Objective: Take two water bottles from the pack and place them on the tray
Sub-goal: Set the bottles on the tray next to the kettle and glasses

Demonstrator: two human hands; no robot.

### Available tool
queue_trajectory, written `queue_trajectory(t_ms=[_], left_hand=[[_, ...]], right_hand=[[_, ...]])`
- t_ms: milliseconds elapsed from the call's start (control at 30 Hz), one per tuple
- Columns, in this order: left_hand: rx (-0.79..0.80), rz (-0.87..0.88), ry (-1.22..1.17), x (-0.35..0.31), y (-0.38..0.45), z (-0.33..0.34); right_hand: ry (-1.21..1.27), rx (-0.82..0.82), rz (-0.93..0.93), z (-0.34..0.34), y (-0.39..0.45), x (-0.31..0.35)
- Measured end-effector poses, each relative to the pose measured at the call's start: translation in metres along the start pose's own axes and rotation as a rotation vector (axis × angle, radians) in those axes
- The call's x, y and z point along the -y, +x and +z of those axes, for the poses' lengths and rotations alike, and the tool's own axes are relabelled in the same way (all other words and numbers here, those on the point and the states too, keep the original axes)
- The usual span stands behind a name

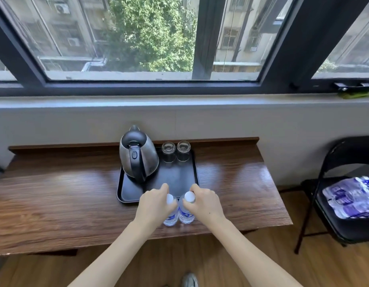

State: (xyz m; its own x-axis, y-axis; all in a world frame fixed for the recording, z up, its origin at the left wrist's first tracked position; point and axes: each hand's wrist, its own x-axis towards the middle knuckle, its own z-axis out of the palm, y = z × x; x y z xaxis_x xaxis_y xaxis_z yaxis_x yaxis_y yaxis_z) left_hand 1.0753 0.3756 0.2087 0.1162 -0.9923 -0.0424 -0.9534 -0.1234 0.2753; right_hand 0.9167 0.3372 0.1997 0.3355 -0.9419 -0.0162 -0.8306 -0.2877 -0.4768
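Black tray (121, 189) lay just beyond 2 upright bottles; my left hand (153, 206) gripped the left bottle (171, 216), my right hand (204, 204) the right bottle (186, 214), side by side on the wooden table (55, 193).

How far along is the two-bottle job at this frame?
Done: two water bottles are out of the pack on the chair. In hand: left hand and right hand each grip a bottle near its cap, upright by the tray. Left: setting both on it.

Bare forearms (no sleeves), grey shoe (190, 281)
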Motion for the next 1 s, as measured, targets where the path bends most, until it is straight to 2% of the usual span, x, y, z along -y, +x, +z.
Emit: queue_trajectory(t_ms=[133,267,400,467,700,833,1000], left_hand=[[-0.008,-0.018,-0.018,-0.001,0.000,0.010],[-0.038,0.007,-0.031,0.000,0.001,0.015],[-0.165,0.086,-0.081,0.010,-0.006,0.027],[-0.206,0.055,-0.170,0.019,-0.014,0.037],[0.020,-0.164,-0.630,0.036,-0.038,0.087],[0.030,-0.260,-0.740,0.034,-0.033,0.106],[-0.017,-0.274,-0.762,0.031,-0.022,0.109]], right_hand=[[0.053,-0.035,0.005,0.006,-0.003,-0.007],[0.038,-0.081,-0.076,0.010,-0.009,-0.018],[0.120,-0.085,-0.048,0.020,-0.020,-0.036],[0.127,-0.055,-0.002,0.028,-0.027,-0.046],[0.374,0.098,0.114,0.060,-0.033,-0.058],[0.516,0.062,0.178,0.070,-0.023,-0.054],[0.522,0.011,0.184,0.076,-0.016,-0.053]])
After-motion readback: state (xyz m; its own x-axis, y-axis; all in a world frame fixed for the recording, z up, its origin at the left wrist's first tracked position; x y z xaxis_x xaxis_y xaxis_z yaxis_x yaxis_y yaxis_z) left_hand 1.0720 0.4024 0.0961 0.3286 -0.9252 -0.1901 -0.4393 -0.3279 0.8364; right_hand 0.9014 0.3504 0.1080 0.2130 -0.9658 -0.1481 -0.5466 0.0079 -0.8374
